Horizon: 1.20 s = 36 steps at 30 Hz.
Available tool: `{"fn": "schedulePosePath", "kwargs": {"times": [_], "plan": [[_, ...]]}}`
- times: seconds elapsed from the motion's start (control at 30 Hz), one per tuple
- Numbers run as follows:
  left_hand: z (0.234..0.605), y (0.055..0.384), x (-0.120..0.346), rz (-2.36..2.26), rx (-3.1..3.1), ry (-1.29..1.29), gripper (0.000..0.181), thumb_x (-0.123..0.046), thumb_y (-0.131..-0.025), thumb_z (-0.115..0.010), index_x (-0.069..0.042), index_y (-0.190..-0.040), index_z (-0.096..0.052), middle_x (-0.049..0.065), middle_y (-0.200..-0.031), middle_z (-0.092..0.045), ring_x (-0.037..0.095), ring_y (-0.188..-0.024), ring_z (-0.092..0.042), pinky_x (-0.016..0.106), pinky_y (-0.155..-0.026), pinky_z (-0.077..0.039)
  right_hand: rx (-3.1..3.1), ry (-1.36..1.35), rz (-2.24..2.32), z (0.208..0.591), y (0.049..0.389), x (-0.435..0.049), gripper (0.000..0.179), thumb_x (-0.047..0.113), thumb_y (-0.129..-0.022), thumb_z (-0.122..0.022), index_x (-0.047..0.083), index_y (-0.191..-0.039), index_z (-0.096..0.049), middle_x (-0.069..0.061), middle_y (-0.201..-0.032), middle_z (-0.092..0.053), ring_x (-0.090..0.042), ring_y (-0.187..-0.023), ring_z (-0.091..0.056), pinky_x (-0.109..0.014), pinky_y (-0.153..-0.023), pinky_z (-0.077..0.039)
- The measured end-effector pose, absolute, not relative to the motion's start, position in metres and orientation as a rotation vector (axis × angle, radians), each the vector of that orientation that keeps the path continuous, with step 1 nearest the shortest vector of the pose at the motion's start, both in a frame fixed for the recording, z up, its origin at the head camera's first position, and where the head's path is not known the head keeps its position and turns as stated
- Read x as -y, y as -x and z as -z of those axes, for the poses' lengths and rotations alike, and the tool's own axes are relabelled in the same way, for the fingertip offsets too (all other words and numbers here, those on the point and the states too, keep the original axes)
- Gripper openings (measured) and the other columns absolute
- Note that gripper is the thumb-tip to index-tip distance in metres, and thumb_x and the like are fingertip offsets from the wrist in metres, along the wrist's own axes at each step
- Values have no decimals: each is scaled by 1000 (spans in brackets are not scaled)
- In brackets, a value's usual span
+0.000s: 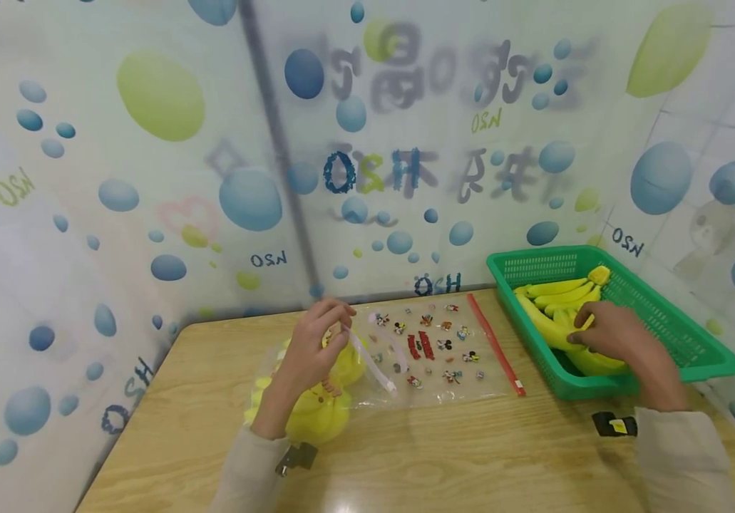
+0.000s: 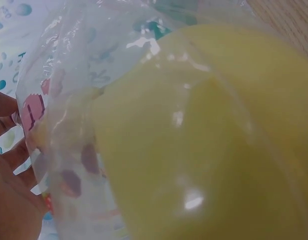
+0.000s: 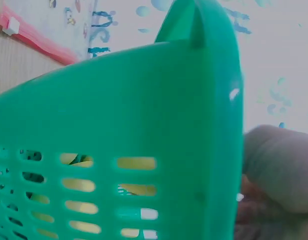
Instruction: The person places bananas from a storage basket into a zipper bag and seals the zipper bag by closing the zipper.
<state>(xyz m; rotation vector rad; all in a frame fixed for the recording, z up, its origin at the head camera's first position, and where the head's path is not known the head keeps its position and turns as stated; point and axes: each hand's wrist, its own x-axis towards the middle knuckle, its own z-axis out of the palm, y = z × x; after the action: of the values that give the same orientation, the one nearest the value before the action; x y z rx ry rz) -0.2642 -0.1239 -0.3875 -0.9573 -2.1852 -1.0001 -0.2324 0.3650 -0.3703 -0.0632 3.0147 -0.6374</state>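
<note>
My left hand (image 1: 317,340) pinches the edge of a clear zip bag (image 1: 367,360) by its pale zip strip. Rounded yellow fruit (image 1: 325,420) lies inside that bag; up close in the left wrist view, one smooth yellow fruit (image 2: 163,130) fills most of the picture behind the plastic. Over at the right, my right hand (image 1: 617,335) reaches into a green plastic basket (image 1: 675,324), its bent fingers right at the yellow bananas (image 1: 550,324). I cannot tell whether those fingers grip a banana. The basket's rim and wall (image 3: 144,100) hide much of that hand in the right wrist view.
A flat clear bag with cartoon prints and a red zip strip (image 1: 495,345) lies between the yellow fruit and the basket. The wooden table (image 1: 431,456) meets a bubble-patterned curtain (image 1: 399,235) at its back edge. Black wrist fittings (image 1: 614,424) show at both sleeves.
</note>
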Motion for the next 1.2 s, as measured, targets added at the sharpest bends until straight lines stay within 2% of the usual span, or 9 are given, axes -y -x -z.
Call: {"fn": "schedulePosePath", "kwargs": {"times": [0.23,0.37,0.47,0.57,0.67,0.73,0.8,1.0,1.2], "plan": [[388,263,126,993,2189,955,12,-6,-92,-58,-14,-85,-61,4,-112,-69,23,-110,-64,45,-91,-52,-3211,-221,895,368,230,-360,43,20,-98,-66,-14,-124,-62,-33,-100,-72,-25,-67,-66,-34,-53,-47],[388,262,127,992,2191,950,11,-6,-92,-58,-14,-86,-61,3,-112,-69,22,-110,-64,44,-90,-52,-3331,-262,985,371,228,-359,33,17,-101,-60,-9,-120,-67,-28,-93,-74,-20,-60,-60,-34,-48,-40],[388,262,127,986,2183,954,12,-5,-92,-58,-14,-86,-61,4,-112,-69,23,-110,-64,44,-90,-52,-3407,-279,1023,370,228,-358,31,16,-104,-55,-7,-119,-69,-24,-85,-75,-14,-58,-57,-40,-59,-42],[388,263,128,982,2175,957,11,-5,-92,-58,-14,-86,-61,4,-112,-69,23,-110,-64,44,-90,-53,-3483,-279,1056,366,226,-356,31,16,-106,-53,-7,-119,-70,-26,-88,-76,-1,-56,-53,-44,-69,-40],[388,263,128,981,2174,954,11,-5,-92,-58,-14,-86,-61,4,-112,-69,23,-110,-64,44,-90,-53,-3597,-225,1134,360,223,-351,27,12,-104,-56,-8,-115,-71,-30,-88,-74,16,-57,-43,-36,-74,-37],[387,263,128,984,2173,953,11,-5,-92,-58,-14,-86,-61,4,-112,-70,23,-110,-64,44,-89,-53,-3672,-167,1183,356,220,-348,24,9,-102,-59,-9,-112,-72,-31,-85,-73,24,-55,-35,-27,-69,-33],[387,263,128,986,2173,951,11,-5,-92,-58,-14,-86,-61,4,-112,-70,23,-109,-64,43,-89,-53,-3735,-104,1203,352,217,-343,21,7,-102,-60,-8,-110,-73,-30,-79,-72,23,-55,-33,-22,-67,-30],[386,262,127,1000,2181,951,11,-5,-91,-57,-13,-86,-61,5,-113,-69,23,-111,-64,43,-89,-52,-3657,64,1265,339,206,-322,19,11,-103,-62,0,-115,-73,-25,-85,-74,16,-61,-46,-11,-55,-41],[385,263,126,1013,2182,955,11,-4,-93,-56,-13,-87,-61,5,-113,-69,24,-111,-64,44,-89,-53,-3576,287,1338,332,204,-292,16,10,-101,-66,6,-112,-76,-19,-85,-77,13,-66,-53,-11,-59,-44]]}}
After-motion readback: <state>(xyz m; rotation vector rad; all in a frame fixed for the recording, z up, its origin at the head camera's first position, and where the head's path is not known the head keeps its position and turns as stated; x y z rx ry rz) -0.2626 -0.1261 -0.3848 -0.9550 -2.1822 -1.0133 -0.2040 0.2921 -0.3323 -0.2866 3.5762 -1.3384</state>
